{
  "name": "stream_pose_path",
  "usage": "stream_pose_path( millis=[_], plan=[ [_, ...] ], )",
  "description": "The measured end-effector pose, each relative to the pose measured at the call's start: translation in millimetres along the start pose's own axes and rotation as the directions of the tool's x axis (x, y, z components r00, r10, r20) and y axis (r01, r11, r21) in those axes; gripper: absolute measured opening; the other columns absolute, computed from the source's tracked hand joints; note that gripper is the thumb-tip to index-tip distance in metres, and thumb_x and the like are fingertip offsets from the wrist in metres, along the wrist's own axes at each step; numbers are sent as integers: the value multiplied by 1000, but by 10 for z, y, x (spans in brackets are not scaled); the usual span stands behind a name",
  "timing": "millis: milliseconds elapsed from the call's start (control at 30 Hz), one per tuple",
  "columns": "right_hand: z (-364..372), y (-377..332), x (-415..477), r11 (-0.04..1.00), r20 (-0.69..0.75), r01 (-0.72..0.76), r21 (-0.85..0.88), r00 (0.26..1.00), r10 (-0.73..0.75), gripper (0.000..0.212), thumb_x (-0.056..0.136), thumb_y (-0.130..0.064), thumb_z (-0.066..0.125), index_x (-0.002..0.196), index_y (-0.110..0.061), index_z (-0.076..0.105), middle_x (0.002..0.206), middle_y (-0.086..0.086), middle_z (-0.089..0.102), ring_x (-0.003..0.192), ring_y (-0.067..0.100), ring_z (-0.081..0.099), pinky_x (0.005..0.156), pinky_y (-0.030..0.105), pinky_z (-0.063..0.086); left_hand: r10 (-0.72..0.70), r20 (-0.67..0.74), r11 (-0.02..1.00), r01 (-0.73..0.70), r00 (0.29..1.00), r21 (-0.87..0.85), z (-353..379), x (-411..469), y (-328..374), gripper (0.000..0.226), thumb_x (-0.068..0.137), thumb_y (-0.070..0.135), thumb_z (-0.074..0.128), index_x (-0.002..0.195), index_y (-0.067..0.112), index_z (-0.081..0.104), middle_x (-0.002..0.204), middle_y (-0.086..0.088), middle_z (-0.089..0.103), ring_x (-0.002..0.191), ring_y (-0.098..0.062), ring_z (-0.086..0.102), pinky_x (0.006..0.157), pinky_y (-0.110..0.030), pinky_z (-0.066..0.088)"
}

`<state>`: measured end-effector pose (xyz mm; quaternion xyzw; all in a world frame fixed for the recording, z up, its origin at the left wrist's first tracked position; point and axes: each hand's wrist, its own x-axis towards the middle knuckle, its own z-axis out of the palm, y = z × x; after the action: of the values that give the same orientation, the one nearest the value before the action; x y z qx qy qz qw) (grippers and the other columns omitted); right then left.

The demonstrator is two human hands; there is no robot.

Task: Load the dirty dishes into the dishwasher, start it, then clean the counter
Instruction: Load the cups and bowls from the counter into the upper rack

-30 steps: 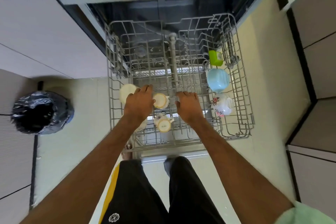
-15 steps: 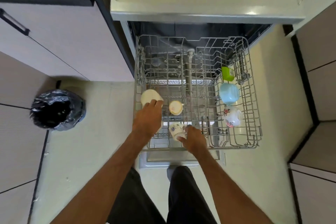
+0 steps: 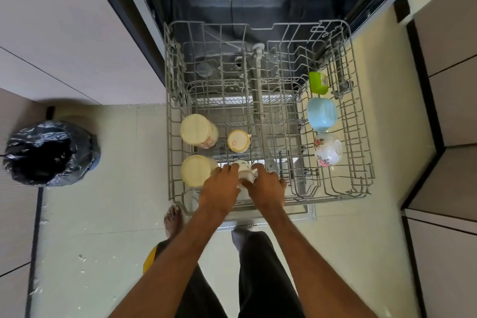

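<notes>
- Bin [image 3: 50, 153] with black liner stands on the floor far left, well apart from the dishwasher; open top, handy for scraps I'd guess.
- Upper rack [image 3: 361, 137] is pulled fully out over the open door, so every slot is reachable from above.
- Left column of the rack: two cream tumblers, rear one [image 3: 198, 130] and front one [image 3: 196, 170], both mouth-down, bases up, so they will likely drain rather than pool.
- Small cream cup [image 3: 238, 141] just right of the rear tumbler, also inverted, tilted a bit between the tines.
- Left hand [image 3: 219, 190] reaches over the front rail; fingers loosely curled against the left side of a small white patterned cup [image 3: 245, 169], touching it, next to the front tumbler.
- Right hand [image 3: 265, 184] on the cup's other side, thumb and fingers partly closed on it. Both hands bracket the one cup, which looks like seating or straightening it between tines near the rack's front centre. How firm either grip is, cannot tell.
- Centre spray tube [image 3: 258, 85] runs front to back, splitting the rack; cups kept clear on either side.
- Right column, back to front: green cup [image 3: 318, 82], light blue cup [image 3: 322, 113], floral white cup [image 3: 327, 149], in a row along the side rail, each lying tilted.
- Much of the rack is unfilled, so loading looks midway; starting the machine and the bench wipe not yet done.
</notes>
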<state>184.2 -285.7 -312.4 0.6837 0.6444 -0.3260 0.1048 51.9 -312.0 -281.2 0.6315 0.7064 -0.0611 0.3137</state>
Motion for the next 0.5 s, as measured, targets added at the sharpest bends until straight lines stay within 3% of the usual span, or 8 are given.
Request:
stream_pose_path(
  millis=[167, 267, 367, 433, 500],
  plan=[
    [47, -17, 138, 982, -73, -86, 166, 992, 100, 65, 85, -58, 67, 131, -20, 41, 123, 4, 65, 117, 28, 59, 103, 51, 38, 12, -1, 994, -12, 1000, 105, 209, 247, 59, 87, 83, 31, 77, 151, 17, 25, 149, -7, 40, 133, -25, 46, 95, -38, 51],
    [45, 13, 200, 983, -62, -65, 173, 995, 77, 58, 86, -56, 67, 126, -20, 43, 120, 3, 66, 114, 27, 60, 102, 51, 41, 7, -25, 993, -4, 1000, 119, 252, 333, 59, 83, 83, 31, 77, 148, 16, 28, 144, -8, 45, 130, -26, 48, 89, -39, 55],
    [52, 97, 233, 980, -50, -25, 199, 998, 36, 56, 85, -69, 55, 119, -26, 43, 110, 1, 69, 106, 25, 64, 96, 50, 47, 18, -91, 982, -1, 996, 191, 256, 402, 54, 66, 84, 31, 77, 138, 17, 43, 128, -7, 59, 115, -24, 60, 76, -36, 57],
    [47, 149, 240, 976, -31, -1, 218, 999, 8, 61, 84, -75, 41, 120, -26, 45, 107, 1, 70, 102, 24, 65, 92, 49, 50, 19, -69, 959, 1, 997, 283, 254, 423, 39, 65, 70, 34, 87, 126, 19, 58, 109, -3, 69, 95, -20, 68, 59, -31, 57],
    [31, 199, 237, 965, -35, 14, 262, 999, -5, 48, 94, -62, 45, 117, -21, 51, 103, 2, 69, 97, 23, 66, 88, 45, 52, 32, -65, 940, -8, 997, 341, 252, 427, 32, 68, 56, 36, 94, 116, 21, 67, 96, -1, 72, 83, -17, 69, 48, -27, 52]
  ],
)
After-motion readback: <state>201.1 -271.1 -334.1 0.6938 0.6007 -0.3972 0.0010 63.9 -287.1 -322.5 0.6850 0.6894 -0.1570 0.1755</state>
